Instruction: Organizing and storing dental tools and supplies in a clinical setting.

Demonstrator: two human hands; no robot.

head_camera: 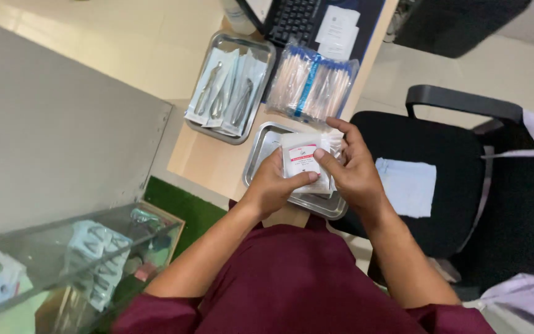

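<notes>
Seen from above, a person in a maroon top holds a small white paper packet with a red label (305, 162) between the left hand (274, 184) and right hand (353, 168), over a shallow steel tray (261, 154) on a tan wooden counter (208, 158). Nearby, another steel tray (266, 52) carries pouched metal instruments (225, 93), beside a clear bag of wooden swab sticks (313, 85).

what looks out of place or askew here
A pale blue cloth lies on the seat of the black chair, not on the desk. The steel tray under the white packet pokes past the desk edge.
</notes>
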